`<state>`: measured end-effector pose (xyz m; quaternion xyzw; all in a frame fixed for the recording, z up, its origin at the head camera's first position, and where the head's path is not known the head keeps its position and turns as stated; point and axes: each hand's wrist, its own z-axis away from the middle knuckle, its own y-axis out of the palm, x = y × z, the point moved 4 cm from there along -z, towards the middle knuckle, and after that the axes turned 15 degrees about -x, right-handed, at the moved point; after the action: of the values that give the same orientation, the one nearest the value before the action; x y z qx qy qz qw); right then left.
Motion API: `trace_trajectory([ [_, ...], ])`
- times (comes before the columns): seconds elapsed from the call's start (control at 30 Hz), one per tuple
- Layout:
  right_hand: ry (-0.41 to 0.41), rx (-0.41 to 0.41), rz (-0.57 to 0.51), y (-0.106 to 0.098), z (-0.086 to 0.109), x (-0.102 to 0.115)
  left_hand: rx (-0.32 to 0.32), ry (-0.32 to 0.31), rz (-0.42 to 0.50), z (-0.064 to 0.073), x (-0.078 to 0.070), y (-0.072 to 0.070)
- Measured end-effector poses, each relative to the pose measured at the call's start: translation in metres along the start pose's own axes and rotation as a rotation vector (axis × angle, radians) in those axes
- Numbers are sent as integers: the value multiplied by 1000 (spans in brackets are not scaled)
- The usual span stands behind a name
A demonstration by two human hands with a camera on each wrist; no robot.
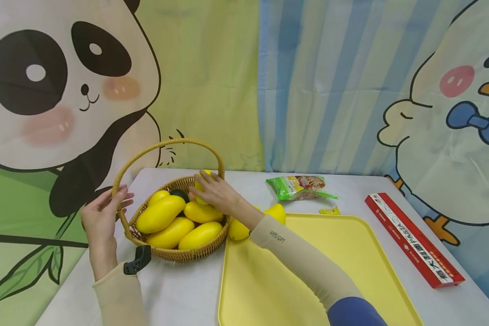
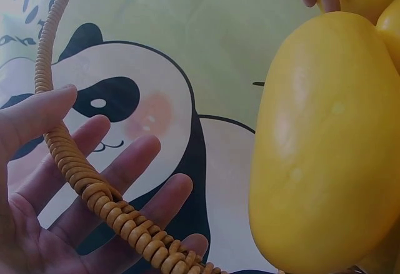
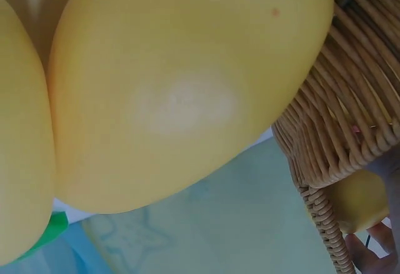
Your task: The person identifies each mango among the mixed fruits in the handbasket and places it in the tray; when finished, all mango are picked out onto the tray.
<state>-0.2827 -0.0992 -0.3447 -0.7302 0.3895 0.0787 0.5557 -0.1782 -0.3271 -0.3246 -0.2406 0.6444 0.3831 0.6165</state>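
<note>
A woven wicker basket (image 1: 175, 257) with an arched handle (image 1: 169, 142) stands on the table, piled with several yellow mangoes (image 1: 160, 214). Among them sits a dark round item (image 1: 180, 194), mostly covered. My left hand (image 1: 102, 215) is at the handle's left side; in the left wrist view the handle runs between its thumb and its loosely extended fingers (image 2: 134, 161). At the basket's far right rim my right hand (image 1: 218, 192) grips a yellow mango (image 1: 201, 184), its fingers around the fruit. In the right wrist view that mango (image 3: 359, 202) shows partly behind the basket wall.
More mangoes (image 1: 276, 213) lie right of the basket, at the corner of a yellow tray (image 1: 309, 271). Behind the tray are a green food packet (image 1: 297, 187) and a small yellow sachet (image 1: 330, 211). A long red pasta box (image 1: 413, 240) lies to the right.
</note>
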Motion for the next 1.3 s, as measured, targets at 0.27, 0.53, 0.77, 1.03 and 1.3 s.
trace_trajectory([
  [0.27,16,0,10,0,-3,0,-3,-3,-8,0,-1,0],
  [0.53,41,-29,5,0,-4,-1,-2,2,-7,0,-1,1],
  [0.77,48,-14,-1,1,-5,-1,-5,7,-10,1,-1,1],
  [1.03,39,-15,0,0,-4,0,-3,3,-5,0,0,0],
  [1.3,26,-91,-32,-5,0,1,-1,3,-4,1,-1,1],
])
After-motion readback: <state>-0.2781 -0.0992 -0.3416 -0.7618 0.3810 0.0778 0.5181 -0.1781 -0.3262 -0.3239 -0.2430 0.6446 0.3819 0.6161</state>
